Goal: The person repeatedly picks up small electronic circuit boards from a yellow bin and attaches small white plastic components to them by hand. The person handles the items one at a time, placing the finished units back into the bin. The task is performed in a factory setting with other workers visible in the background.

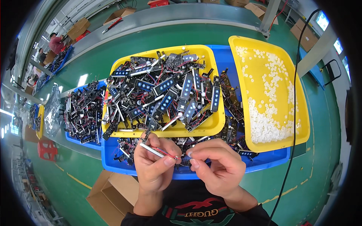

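The left hand (pixel 152 165) pinches a thin white strip with red wires (pixel 156 150), its long axis slanting down toward the right hand (pixel 215 165), whose fingertips close on the wire end.

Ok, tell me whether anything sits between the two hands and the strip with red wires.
Nothing visible does. The left hand already pinches the strip, and the right hand has its fingertips at the wires, above the blue tray.
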Available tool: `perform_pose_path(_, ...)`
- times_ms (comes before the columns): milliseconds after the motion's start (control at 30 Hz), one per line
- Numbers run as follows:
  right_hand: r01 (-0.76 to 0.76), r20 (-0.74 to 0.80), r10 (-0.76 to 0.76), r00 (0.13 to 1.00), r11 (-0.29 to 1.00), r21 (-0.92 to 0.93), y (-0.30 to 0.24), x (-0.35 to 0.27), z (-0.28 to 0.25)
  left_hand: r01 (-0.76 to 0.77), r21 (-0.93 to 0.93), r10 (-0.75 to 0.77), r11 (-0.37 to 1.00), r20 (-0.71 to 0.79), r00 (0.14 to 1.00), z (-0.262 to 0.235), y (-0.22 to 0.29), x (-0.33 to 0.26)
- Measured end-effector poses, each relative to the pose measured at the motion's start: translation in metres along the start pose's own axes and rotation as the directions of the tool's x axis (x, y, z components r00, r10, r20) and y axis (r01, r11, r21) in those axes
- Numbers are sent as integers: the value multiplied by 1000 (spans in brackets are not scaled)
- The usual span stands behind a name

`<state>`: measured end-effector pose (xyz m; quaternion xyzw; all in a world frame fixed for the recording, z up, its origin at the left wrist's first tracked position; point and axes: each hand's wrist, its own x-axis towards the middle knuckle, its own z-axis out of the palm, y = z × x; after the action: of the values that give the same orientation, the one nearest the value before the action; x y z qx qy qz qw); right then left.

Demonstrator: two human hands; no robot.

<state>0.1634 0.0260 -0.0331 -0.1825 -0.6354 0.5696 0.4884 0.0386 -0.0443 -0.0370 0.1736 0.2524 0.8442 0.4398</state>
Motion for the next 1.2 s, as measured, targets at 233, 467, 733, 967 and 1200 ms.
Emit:
perform_pose_path(233,152,5,-156,988,953,-261,-12,2,-2,-21,103,16,995,48,999,0,-2,-2)
perform_pose_path(467,232,34,-232,972,933,-275,-10,2,-6,-57,261,44,964,55,998,3,-5,-2)
perform_pose_path(733,329,32,-342,939,869,-370,-8,2,-4,-24,320,2,947,67,998,5,-1,-2)
perform_pose_path(967,351,101,-340,935,849,-395,-4,0,-5,89,331,-102,939,23,995,5,3,-2)
perform_pose_path(1200,290,28,-294,955,917,-274,-3,0,-2,180,257,-194,949,31,981,6,7,0)
